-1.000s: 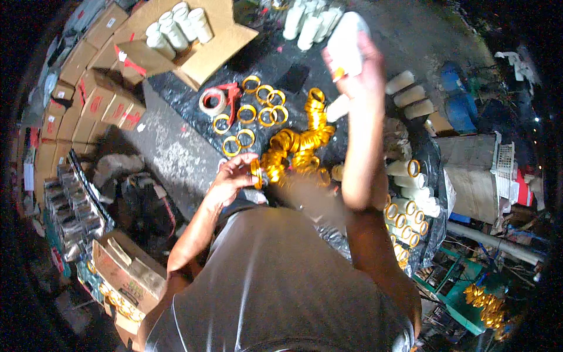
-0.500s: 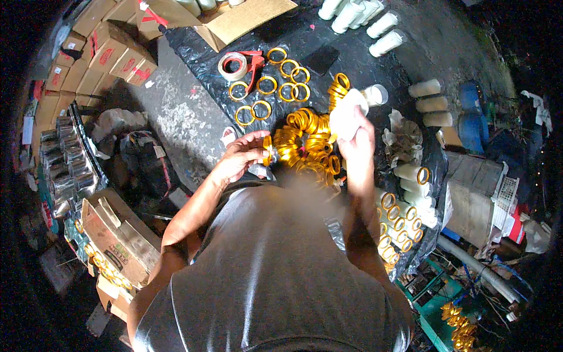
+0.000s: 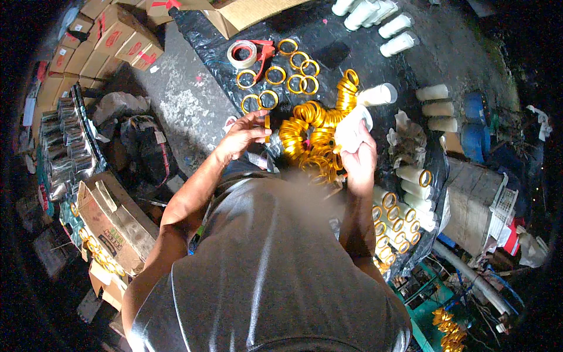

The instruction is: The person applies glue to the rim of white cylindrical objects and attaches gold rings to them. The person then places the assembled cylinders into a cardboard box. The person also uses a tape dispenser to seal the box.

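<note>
My left hand (image 3: 243, 137) pinches a single gold ring (image 3: 267, 128) edge-on between thumb and fingers, left of the heap. A crumpled white cloth (image 3: 352, 130) is gripped in my right hand (image 3: 360, 159), at the heap's right side. Between the two hands lies a dense heap of gold rings (image 3: 295, 138), with a curved stack (image 3: 347, 89) running off its far right. Just beyond the cloth, a translucent white cylinder (image 3: 378, 94) lies on its side. Several loose gold rings (image 3: 275, 75) rest flat on the black plastic sheet (image 3: 217, 56) beyond the heap.
A tape dispenser (image 3: 267, 56) with a roll of tape sits at the far left of the sheet. Cylinders fitted with gold rings (image 3: 397, 224) lie at right, near crumpled paper (image 3: 406, 141). Cardboard boxes (image 3: 117, 35) are stacked far left; an open carton (image 3: 258, 14) stands at the back.
The view has shifted slightly. My left hand has moved a little away from me with the ring. The cloth in my right hand has come nearer to me, uncovering more of the cylinder.
</note>
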Demonstrator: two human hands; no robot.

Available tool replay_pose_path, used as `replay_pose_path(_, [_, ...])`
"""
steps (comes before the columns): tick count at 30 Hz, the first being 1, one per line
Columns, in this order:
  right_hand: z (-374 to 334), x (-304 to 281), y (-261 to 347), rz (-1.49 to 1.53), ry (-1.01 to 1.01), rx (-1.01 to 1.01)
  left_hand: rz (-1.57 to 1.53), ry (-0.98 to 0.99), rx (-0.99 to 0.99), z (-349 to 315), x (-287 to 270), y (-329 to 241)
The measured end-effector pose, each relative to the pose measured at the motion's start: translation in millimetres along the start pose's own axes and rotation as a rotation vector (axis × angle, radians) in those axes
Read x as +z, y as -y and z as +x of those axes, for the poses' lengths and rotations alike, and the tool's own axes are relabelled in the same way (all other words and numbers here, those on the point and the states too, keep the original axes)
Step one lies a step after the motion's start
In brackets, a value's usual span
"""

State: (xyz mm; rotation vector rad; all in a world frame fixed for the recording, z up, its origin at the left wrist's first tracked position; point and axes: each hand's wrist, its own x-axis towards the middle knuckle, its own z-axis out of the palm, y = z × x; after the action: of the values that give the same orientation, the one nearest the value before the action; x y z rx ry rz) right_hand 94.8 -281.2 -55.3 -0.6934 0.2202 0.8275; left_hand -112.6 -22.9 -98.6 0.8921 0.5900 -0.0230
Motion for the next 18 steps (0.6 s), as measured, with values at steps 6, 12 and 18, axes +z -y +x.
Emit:
replay_pose_path(6, [-15, 65, -19, -0.26, -0.015, -0.35, -0.333, 0.43, 0.157, -15, 20, -19])
replay_pose_path(12, [0, 86, -29, -0.398, 0.173, -0.508, -0.185, 0.467, 0.228, -3, 43, -38])
replay_pose_path(18, [6, 92, -36, -0.421, 0.149, -0.531, -0.123, 0.458, 0.262, 0, 55, -47])
